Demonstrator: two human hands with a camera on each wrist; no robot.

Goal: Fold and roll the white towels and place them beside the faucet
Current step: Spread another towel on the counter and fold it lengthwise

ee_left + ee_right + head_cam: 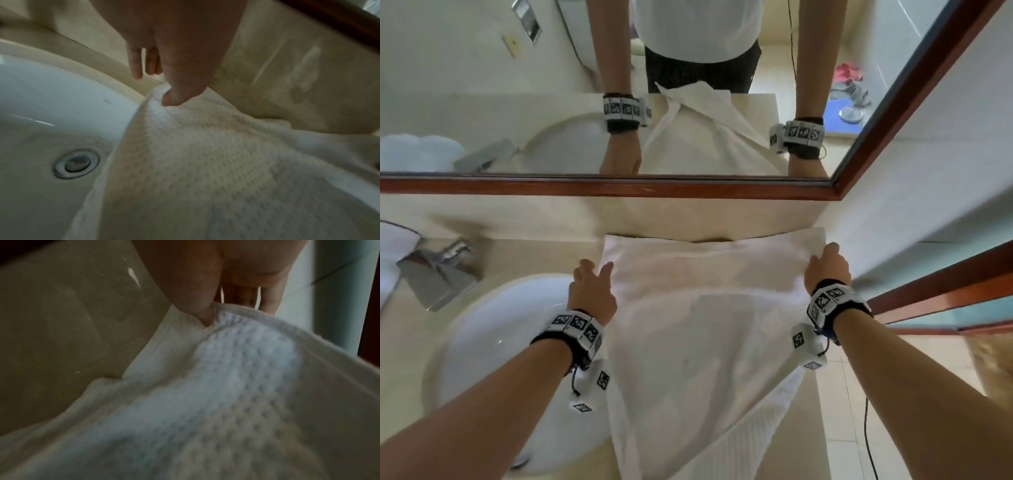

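Now the white towel (698, 308) lies spread on the surface (524, 253) beside the sink (493, 329). Left hand (591, 291) and right hand (825, 269) each pinch a far corner between thumb and fingers (176, 91).

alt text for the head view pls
Both hands, the left hand and right hand, hold the far corners of a white towel spread on a beige counter, beside a sink and faucet.
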